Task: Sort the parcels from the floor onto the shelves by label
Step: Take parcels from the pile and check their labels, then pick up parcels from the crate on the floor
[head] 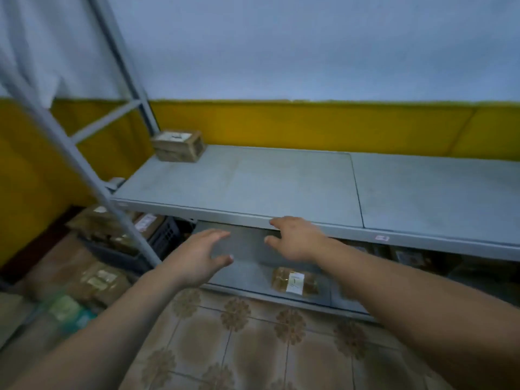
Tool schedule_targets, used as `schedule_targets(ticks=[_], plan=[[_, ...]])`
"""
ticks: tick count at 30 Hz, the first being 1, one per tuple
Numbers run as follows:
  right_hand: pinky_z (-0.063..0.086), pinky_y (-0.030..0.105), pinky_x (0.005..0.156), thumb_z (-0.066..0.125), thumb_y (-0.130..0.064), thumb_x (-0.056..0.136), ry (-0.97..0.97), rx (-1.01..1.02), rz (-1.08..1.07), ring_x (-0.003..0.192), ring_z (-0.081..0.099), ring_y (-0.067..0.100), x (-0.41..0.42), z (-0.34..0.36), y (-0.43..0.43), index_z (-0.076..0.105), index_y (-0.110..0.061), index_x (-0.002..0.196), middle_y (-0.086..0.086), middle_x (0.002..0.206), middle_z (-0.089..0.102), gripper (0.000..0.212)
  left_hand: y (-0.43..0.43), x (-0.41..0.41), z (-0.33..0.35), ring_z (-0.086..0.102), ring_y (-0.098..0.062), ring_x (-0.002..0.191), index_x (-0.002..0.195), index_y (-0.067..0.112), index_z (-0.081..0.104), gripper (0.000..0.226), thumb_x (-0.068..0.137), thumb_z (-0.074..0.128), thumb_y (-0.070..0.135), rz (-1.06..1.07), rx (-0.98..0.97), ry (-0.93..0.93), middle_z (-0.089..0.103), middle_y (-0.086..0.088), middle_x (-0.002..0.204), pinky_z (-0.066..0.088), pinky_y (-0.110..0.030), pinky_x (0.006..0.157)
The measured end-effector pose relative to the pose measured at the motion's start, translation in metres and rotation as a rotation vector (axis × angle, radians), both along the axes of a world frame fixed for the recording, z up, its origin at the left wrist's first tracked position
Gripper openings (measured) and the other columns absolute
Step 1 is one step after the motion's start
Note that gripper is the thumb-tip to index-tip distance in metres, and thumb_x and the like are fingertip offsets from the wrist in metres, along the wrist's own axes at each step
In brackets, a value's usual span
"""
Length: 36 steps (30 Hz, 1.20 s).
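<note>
Yellow-and-grey wall [309,125] backs the rack. Both yr hands are spread wide, holding nothing: left hand [197,260] over the lower shelf [244,243], right hand [298,243] at the upper shelf's [253,181] front lip. A boxed parcel [177,145] sits back-left up top, prob. cornered to save room; a flat parcel [294,282] lies below. More floor parcels [98,280] wait left, beyond the post [84,170]. Room to move runs rightward.

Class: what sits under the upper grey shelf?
A lower shelf holding one brown parcel with a white label. The left hand and right hand cover parts; the dark right end is unclear.
</note>
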State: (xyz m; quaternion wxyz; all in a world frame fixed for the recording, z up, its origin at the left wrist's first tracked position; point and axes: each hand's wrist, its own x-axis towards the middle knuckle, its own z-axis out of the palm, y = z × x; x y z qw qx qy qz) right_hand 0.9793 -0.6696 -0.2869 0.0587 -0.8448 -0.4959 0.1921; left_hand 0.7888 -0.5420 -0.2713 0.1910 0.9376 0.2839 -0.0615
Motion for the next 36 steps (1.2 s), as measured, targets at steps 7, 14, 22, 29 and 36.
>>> schedule_targets(ticks=[7,14,22,29,36], plan=[[0.034,0.042,0.111,0.04,-0.055,0.1,-0.173,0.112,0.189,0.141,0.036,0.029,-0.072,0.122,0.082,0.031,-0.022,0.154,0.006,0.159,0.033,0.064,0.018,-0.085,0.109,0.028,-0.011,0.141,0.149,0.03,0.033,0.063,0.094,0.055,0.049,0.069,0.279,-0.027,0.031,0.009,0.155,0.024,-0.028,0.113],[0.036,0.04,0.111,0.041,-0.057,0.099,-0.271,0.209,0.293,0.142,0.036,0.028,-0.172,0.191,0.181,0.031,-0.021,0.154,0.006,0.158,0.034,0.067,0.08,-0.2,0.166,0.025,-0.013,0.144,0.15,0.031,0.032,0.065,0.093,0.055,0.051,0.201,0.38,-0.055,0.029,0.008,0.156,0.025,-0.034,0.117],[0.042,0.043,0.106,0.042,-0.055,0.099,-0.312,0.279,0.366,0.138,0.042,0.027,-0.276,0.207,0.285,0.035,-0.024,0.152,0.005,0.154,0.041,0.062,0.168,-0.299,0.181,0.025,-0.015,0.144,0.15,0.031,0.03,0.065,0.093,0.055,0.049,0.248,0.379,-0.025,0.028,0.006,0.157,0.023,-0.032,0.116],[0.043,0.042,0.105,0.043,-0.054,0.099,-0.315,0.257,0.43,0.138,0.042,0.027,-0.308,0.2,0.372,0.034,-0.022,0.152,0.006,0.154,0.041,0.063,0.249,-0.323,0.168,0.026,-0.014,0.143,0.15,0.03,0.03,0.063,0.094,0.053,0.049,0.276,0.327,-0.009,0.029,0.006,0.157,0.023,-0.03,0.115],[0.039,0.043,0.108,0.044,-0.054,0.099,-0.256,0.271,0.507,0.14,0.04,0.026,-0.293,0.181,0.482,0.034,-0.023,0.152,0.004,0.155,0.04,0.062,0.35,-0.31,0.142,0.032,-0.013,0.14,0.149,0.031,0.033,0.064,0.092,0.055,0.052,0.368,0.267,-0.001,0.035,0.008,0.154,0.029,-0.032,0.114]])
